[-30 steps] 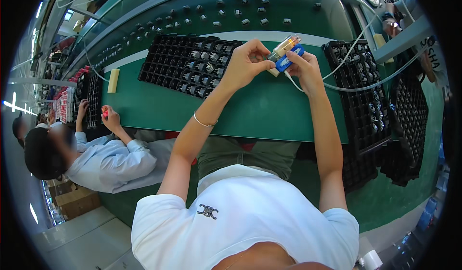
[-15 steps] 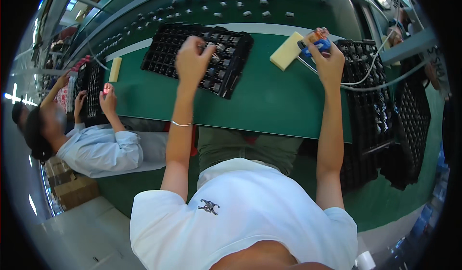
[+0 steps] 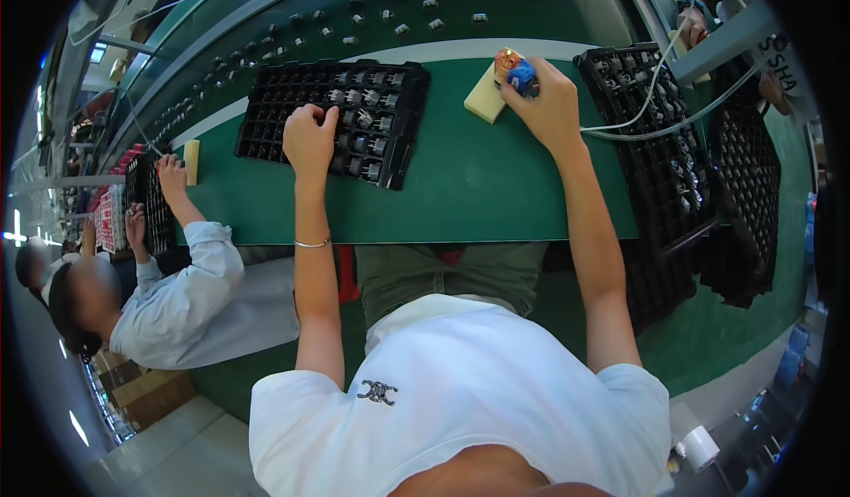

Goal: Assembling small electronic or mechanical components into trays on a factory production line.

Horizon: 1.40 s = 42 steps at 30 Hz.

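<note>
Head view, the only one: relation that matters is left hand (image 3: 310, 143) to black tray (image 3: 409, 129). Tray lies ahead and to the person's left on the green table (image 3: 469, 187), long axis running crosswise, near edge slanting closer to the body toward its right end. Left hand is clearly the nearer one: it's over the tray's near half, wrist crossing the near edge, just left of the silver parts (image 3: 356, 97) that sit in the right half. Its fingers are curled, tips hidden; can't tell if they pinch anything. Right hand (image 3: 551, 103) is well apart, off to the right, gripping a blue-and-orange device (image 3: 521, 75) at the far right end of the yellow block (image 3: 483, 100); whether device and block touch, can't tell. Block's long axis runs lower left to upper right. A second black tray (image 3: 645, 178) sits to the right of that hand. Vs half a second ago: left hand was at the silver parts, now it's further left and closer to the body; device was off to the right of the block, now it overlaps the block's far end in view. Vs one second ago: hands were together at the device, now they're well apart. Camera shifted too, so compare against tray and block only.
</note>
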Tool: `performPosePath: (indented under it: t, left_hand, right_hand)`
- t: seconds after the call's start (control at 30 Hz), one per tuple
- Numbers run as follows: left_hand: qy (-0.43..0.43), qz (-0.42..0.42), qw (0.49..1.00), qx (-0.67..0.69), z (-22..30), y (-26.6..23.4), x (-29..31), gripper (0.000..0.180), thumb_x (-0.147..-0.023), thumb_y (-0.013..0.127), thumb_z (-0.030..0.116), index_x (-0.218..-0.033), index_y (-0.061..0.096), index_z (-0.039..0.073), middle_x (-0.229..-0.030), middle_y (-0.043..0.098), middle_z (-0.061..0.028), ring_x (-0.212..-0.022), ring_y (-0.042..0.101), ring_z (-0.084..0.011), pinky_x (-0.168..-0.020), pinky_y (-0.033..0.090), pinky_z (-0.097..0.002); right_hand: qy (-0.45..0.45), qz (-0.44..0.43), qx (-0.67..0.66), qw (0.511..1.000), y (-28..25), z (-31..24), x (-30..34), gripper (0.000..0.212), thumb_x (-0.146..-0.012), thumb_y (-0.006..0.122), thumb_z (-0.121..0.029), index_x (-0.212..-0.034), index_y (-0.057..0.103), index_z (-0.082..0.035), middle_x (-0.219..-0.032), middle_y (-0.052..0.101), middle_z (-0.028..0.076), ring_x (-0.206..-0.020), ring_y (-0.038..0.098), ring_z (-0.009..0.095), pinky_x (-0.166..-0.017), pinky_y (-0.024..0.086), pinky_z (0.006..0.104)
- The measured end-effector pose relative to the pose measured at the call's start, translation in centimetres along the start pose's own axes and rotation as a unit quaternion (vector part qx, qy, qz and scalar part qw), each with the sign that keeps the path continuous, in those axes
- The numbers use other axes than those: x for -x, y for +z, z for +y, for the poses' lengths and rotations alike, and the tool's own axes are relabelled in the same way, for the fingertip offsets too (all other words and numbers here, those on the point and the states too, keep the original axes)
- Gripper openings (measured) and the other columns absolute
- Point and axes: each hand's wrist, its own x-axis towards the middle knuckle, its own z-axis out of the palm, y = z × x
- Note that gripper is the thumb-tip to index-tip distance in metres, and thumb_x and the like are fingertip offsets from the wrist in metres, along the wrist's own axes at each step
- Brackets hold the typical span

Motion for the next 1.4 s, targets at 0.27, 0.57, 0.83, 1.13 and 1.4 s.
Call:
performPosePath:
  t: [0.27,0.57,0.83,1.13,1.4]
  left_hand:
    - [0.007,0.043,0.998,0.036,0.5,-0.2,0.8,0.029,-0.081,0.075,0.032,-0.081,0.067,0.003,-0.075,0.061,-0.0089,-0.071,0.06,-0.0264,-0.065,0.047,-0.0387]
    - [0.043,0.122,0.977,0.169,0.0,0.5,1.0,0.025,-0.079,0.077,0.011,-0.077,0.053,0.003,-0.082,0.06,-0.0053,-0.068,0.054,-0.0163,-0.063,0.044,-0.03]
    - [-0.016,0.017,0.863,0.504,3.7,-0.5,3.7,0.024,-0.089,0.065,-0.002,-0.083,0.043,0.007,-0.102,0.066,-0.0098,-0.082,0.055,-0.0065,-0.076,0.046,-0.019]
    - [-0.017,-0.111,0.792,0.6,7.7,0.6,5.7,0.011,-0.094,0.062,0.006,-0.103,0.062,0.001,-0.097,0.069,-0.0067,-0.08,0.06,-0.0076,-0.071,0.046,-0.0192]
    - [-0.029,-0.101,0.801,0.589,8.6,1.5,6.8,0.009,-0.094,0.061,0.005,-0.101,0.064,0.001,-0.093,0.068,-0.0048,-0.079,0.058,-0.0067,-0.07,0.044,-0.0203]
  right_hand:
    - [0.008,-0.013,-0.023,1.0,0.1,0.4,0.0,0.041,-0.074,0.076,-0.023,-0.107,0.067,0.001,-0.095,0.069,0.012,-0.078,0.067,0.024,-0.07,0.054,0.0308]
    - [0.002,-0.005,-0.033,0.999,0.6,0.6,-0.1,0.037,-0.074,0.075,-0.02,-0.104,0.067,0.0,-0.093,0.068,0.011,-0.077,0.066,0.024,-0.069,0.054,0.0306]
    - [0.034,-0.032,-0.055,0.997,0.3,-0.2,-0.6,0.034,-0.071,0.073,-0.017,-0.1,0.064,-0.002,-0.087,0.064,0.014,-0.075,0.063,0.029,-0.07,0.051,0.0337]
    - [0.043,-0.03,-0.058,0.997,0.4,-0.1,-0.5,0.036,-0.071,0.073,-0.017,-0.101,0.064,-0.001,-0.086,0.063,0.013,-0.075,0.062,0.028,-0.07,0.051,0.0336]
    - [0.07,-0.049,-0.105,0.991,2.6,1.7,-3.2,0.035,-0.072,0.072,-0.017,-0.102,0.065,0.0,-0.09,0.068,0.01,-0.079,0.064,0.018,-0.079,0.051,0.0302]
